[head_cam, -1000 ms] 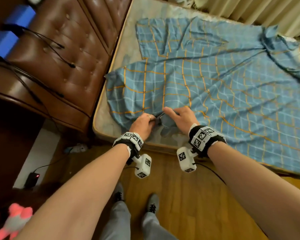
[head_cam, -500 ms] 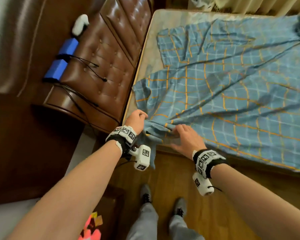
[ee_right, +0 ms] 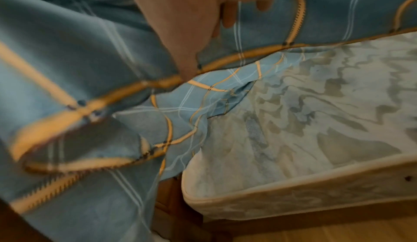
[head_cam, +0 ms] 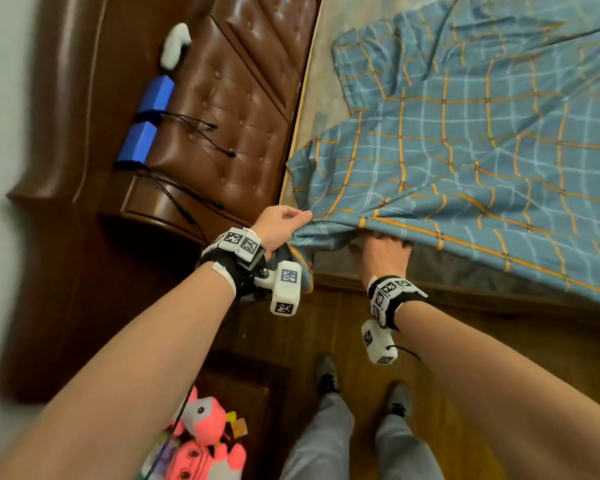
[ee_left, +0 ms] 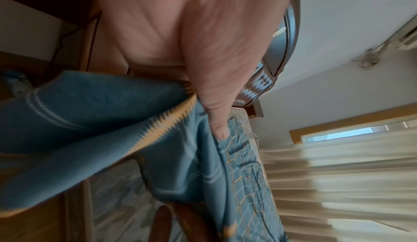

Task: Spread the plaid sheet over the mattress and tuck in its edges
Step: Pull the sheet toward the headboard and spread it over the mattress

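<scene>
The blue plaid sheet (head_cam: 465,150) with orange lines lies rumpled over most of the mattress (head_cam: 326,109), and a bare strip shows along the headboard side. My left hand (head_cam: 281,223) grips the sheet's bunched corner at the near corner of the mattress. In the left wrist view its thumb (ee_left: 216,121) presses the fabric (ee_left: 101,121). My right hand (head_cam: 385,252) is at the mattress's near side, its fingers under the hanging sheet edge. The right wrist view shows its thumb (ee_right: 187,67) along the orange hem (ee_right: 237,56), its fingers loose against the cloth, above bare patterned mattress (ee_right: 315,112).
A brown tufted leather headboard (head_cam: 229,116) stands left of the mattress, with blue boxes (head_cam: 146,126) and black cables on its top. Pink plush toys (head_cam: 205,438) lie on the floor at lower left. My shoes (head_cam: 326,375) stand on the wooden floor (head_cam: 465,341). Beige curtains (ee_left: 338,165) hang beyond the bed.
Both hands carried the sheet's corner left toward the mattress corner by the headboard. My right hand went from lying on top of the sheet to under its edge.
</scene>
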`<state>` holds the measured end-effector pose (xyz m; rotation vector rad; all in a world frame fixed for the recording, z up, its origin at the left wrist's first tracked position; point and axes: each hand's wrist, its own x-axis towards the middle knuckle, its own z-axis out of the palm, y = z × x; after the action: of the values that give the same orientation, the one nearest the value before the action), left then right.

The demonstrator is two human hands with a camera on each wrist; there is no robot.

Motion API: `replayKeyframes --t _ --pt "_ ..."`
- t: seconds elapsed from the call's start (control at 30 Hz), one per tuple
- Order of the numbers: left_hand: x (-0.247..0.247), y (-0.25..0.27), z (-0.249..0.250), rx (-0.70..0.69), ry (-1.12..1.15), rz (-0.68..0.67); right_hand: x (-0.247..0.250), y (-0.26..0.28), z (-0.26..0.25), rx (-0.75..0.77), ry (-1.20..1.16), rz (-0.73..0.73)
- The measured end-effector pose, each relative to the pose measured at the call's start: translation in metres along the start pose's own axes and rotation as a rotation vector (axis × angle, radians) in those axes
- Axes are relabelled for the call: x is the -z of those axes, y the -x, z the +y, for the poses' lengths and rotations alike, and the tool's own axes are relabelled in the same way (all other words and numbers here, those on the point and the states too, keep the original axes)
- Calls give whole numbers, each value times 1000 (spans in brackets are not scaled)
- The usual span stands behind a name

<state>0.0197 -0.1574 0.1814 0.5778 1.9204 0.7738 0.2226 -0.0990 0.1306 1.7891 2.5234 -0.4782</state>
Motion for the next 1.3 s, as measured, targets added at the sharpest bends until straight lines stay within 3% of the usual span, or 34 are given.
replayKeyframes --t 0.03,0.1,0.17,0.23,0.3,0.33,0.4,0.5,0.63,0.7,0.8,0.9,0.97,1.13,1.3 --pt "2 -1 1 10 12 -13 -2 -5 -1 -64 -98 -36" --pt "7 8 13 22 54 -49 -12 -13 -3 -232 -390 -314" --pt "8 15 22 43 128 -86 -13 -10 -7 -494 -920 -577" --pt "11 17 29 68 201 -121 -11 -1 -20 -800 -1606 -578" --pt "15 12 31 58 219 -147 -9 5 -35 -845 -1934 -521" --pt "16 7 29 39 202 -147 -6 7 -44 -838 -1989 -512" --pt "19 -4 25 -47 89 -115 -9 11 -53 -864 -1990 -463" --pt "17 -13 22 -237 -222 -94 -9 22 -43 -889 -1826 -266" --pt "-3 -2 3 -358 -578 -483 1 28 -35 -753 -1833 -251" --pt "-17 4 -14 -389 -650 -579 15 26 -38 -676 -1864 -303" --pt "-39 15 -31 -455 -585 -441 30 26 -39 -613 -1892 -409" --pt "-49 29 -35 -374 -567 -101 36 32 -31 -577 -1902 -452" --pt "-43 35 -40 -355 -682 64 36 36 -22 -625 -1900 -367" --pt "-3 46 -61 -270 -820 253 22 49 6 -1002 -1733 -98" --pt "37 62 -94 -182 -650 367 -20 83 33 -1030 -1377 -260"
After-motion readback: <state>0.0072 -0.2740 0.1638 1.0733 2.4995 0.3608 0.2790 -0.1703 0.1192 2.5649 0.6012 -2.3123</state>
